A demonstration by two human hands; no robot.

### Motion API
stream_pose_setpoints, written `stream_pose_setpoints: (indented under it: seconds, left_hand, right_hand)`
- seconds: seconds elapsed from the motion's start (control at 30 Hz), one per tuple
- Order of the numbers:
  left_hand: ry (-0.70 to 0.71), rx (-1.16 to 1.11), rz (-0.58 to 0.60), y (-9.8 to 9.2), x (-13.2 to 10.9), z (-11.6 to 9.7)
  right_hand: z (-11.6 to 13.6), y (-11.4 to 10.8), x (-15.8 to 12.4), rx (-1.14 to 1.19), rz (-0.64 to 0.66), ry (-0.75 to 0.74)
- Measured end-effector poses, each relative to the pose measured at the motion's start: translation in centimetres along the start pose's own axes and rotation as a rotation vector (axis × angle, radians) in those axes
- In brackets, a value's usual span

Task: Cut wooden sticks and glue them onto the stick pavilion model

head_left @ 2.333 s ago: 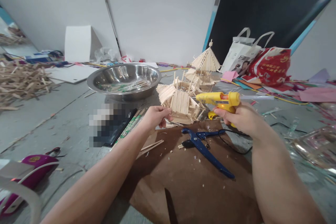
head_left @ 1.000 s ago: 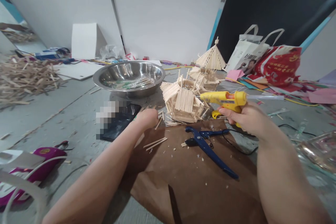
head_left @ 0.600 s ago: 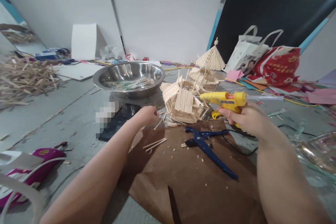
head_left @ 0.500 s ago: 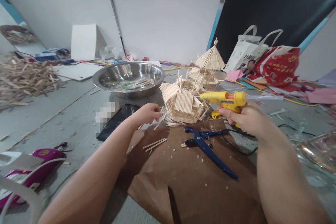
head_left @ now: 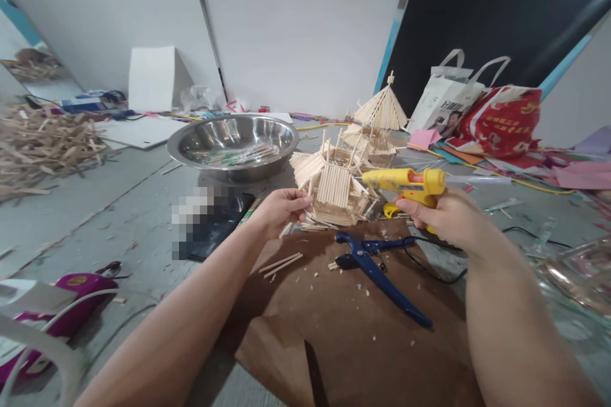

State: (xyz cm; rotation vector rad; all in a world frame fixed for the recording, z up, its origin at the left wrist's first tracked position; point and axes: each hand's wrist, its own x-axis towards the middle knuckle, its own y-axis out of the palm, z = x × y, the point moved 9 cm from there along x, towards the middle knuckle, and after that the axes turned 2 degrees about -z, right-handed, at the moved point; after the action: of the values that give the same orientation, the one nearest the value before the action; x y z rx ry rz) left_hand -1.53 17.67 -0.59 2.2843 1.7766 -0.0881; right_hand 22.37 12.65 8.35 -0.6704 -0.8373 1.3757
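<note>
My right hand [head_left: 436, 210] grips a yellow hot glue gun [head_left: 405, 181], its nozzle pointing left at the wooden stick house model [head_left: 334, 184]. A clear glue stick [head_left: 480, 179] juts from the gun's back end. At the model's left front, my left hand [head_left: 289, 206] is closed in a pinch, with a short wooden stick [head_left: 310, 187] showing at the fingertips. Roof panels of sticks slope around the model, and a few posts rise from its top. Behind it stands another stick piece with a pointed roof [head_left: 382, 108]. Blue-handled cutters [head_left: 382, 276] lie on brown paper [head_left: 382, 356].
A steel basin [head_left: 176, 149] with bagged sticks stands behind my left hand. Beside that forearm lies a dark phone-like slab [head_left: 214, 235]. Loose sticks [head_left: 281, 264] rest on the paper. A wood-strip pile [head_left: 48, 146] and a purple device [head_left: 81, 299] are left; bags [head_left: 501, 121] stand back right.
My left hand has moved right, up to the model, and a short stick now shows at its fingertips. My right hand and the glue gun have hardly moved.
</note>
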Motion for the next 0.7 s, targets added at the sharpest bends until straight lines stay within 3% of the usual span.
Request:
stream_pose_setpoints:
  seconds: [0.37, 0.7]
  left_hand:
    - [0.027, -0.057, -0.129, 0.4, 0.3, 0.6]
    - [-0.092, -0.15, -0.09, 1.1, 0.5, 1.3]
  right_hand:
    - [0.6, -0.3, -0.2, -0.056, -0.012, -0.041]
    - [1.1, -0.2, -0.2, -0.049, -0.013, -0.089]
